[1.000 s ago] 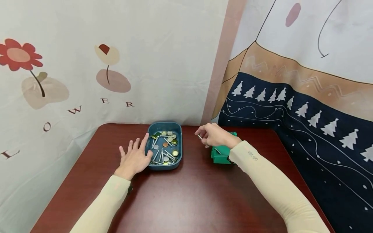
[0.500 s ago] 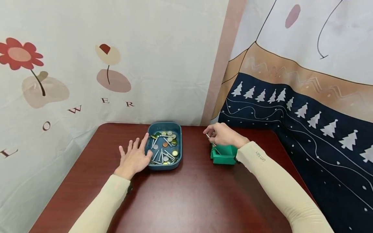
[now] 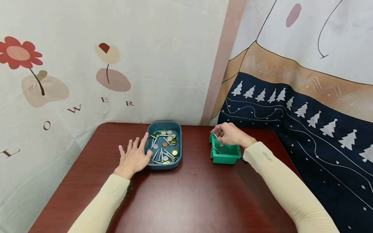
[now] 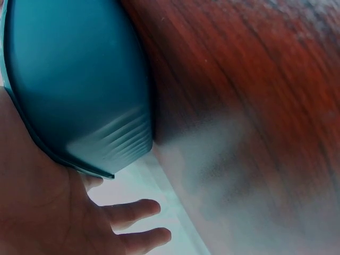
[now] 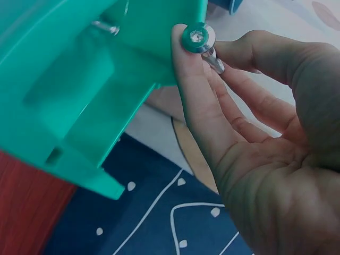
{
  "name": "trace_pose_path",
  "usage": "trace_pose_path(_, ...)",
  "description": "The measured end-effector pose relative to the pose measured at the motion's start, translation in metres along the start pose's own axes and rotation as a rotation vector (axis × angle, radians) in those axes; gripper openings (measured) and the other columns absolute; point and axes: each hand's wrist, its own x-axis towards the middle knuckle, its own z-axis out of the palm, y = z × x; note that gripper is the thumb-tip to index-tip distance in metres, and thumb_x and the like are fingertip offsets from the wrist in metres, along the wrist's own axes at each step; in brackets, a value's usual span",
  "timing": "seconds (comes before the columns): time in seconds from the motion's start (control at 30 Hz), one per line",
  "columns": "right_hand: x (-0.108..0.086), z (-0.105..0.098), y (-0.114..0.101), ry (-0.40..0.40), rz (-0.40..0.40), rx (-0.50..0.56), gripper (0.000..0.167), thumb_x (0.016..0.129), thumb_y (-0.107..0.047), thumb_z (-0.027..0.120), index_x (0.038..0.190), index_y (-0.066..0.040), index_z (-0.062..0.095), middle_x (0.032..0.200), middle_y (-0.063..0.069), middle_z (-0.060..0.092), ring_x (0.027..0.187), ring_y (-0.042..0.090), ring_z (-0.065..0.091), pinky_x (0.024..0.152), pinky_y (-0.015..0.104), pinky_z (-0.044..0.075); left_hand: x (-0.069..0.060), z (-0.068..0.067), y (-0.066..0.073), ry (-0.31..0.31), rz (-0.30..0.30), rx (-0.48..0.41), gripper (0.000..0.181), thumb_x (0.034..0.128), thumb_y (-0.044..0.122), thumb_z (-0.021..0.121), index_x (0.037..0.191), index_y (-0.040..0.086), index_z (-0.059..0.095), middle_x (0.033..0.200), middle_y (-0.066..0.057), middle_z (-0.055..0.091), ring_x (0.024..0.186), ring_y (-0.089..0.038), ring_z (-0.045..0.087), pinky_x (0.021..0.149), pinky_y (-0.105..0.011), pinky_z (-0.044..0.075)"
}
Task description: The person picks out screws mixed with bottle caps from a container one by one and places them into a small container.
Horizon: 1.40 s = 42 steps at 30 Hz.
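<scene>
My right hand (image 3: 230, 134) pinches a metal bolt (image 5: 197, 38) between thumb and fingers, over the green bin (image 3: 223, 159). Its round socket head faces the right wrist camera. Another bolt (image 5: 106, 27) lies inside the bin. My left hand (image 3: 133, 159) is spread, with its fingertips and thumb at the left rim of the blue tray (image 3: 180, 145). In the left wrist view the palm lies along the edge of that tray. Several bolts (image 3: 169, 154) and coin-like discs (image 3: 174, 152) lie mixed in the tray.
Both containers stand near the back edge of the dark red-brown table (image 3: 186, 200), the tray left of the bin. Behind the table hangs a pale printed cloth (image 3: 163, 64). A navy cloth with white trees (image 3: 291, 123) borders the right side.
My right hand has moved right with the bolt, from the gap between the containers to above the green bin. The left hand has stayed at the tray.
</scene>
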Motion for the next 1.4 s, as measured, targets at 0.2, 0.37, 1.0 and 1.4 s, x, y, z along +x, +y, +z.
trace_pose_path(0.2, -0.002, -0.001, 0.007, -0.003, 0.042, 0.004, 0.042, 0.109, 0.0, 0.069, 0.15, 0.001, 0.074, 0.138, 0.026, 0.078, 0.084, 0.016, 0.081, 0.089, 0.035, 0.073, 0.0, -0.001, 0.0, -0.001, 0.0, 0.001, 0.084, 0.1176, 0.044, 0.045, 0.19, 0.029, 0.006, 0.191, -0.035, 0.021, 0.177, -0.067, 0.013, 0.134, -0.094, -0.003)
trace_pose_path(0.37, 0.0, 0.0, 0.012, -0.004, 0.049, -0.03, 0.041, 0.11, -0.002, 0.071, 0.151, 0.002, 0.074, 0.139, 0.028, 0.078, 0.093, 0.022, 0.08, 0.093, 0.038, 0.073, 0.0, 0.0, -0.001, -0.002, -0.001, -0.002, 0.084, 0.1173, 0.043, 0.045, 0.19, 0.03, 0.005, 0.191, -0.035, 0.021, 0.177, -0.067, 0.012, 0.134, -0.094, -0.004)
trace_pose_path(1.0, 0.013, 0.007, 0.017, -0.129, 0.082, -0.083, 0.038, 0.108, 0.002, 0.074, 0.145, 0.006, 0.075, 0.126, 0.025, 0.08, 0.078, 0.019, 0.083, 0.075, 0.033, 0.072, 0.001, 0.001, -0.001, -0.005, -0.006, -0.001, 0.085, 0.1177, 0.044, 0.046, 0.19, 0.03, 0.005, 0.191, -0.035, 0.02, 0.177, -0.067, 0.013, 0.134, -0.094, -0.006)
trace_pose_path(1.4, 0.021, 0.016, 0.016, -0.186, 0.146, -0.119, 0.035, 0.108, 0.002, 0.075, 0.143, 0.003, 0.075, 0.119, 0.021, 0.076, 0.079, 0.018, 0.083, 0.075, 0.031, 0.072, 0.001, 0.0, 0.0, -0.002, -0.006, 0.006, 0.085, 0.1174, 0.044, 0.046, 0.19, 0.029, 0.006, 0.19, -0.036, 0.021, 0.176, -0.068, 0.013, 0.134, -0.095, -0.004)
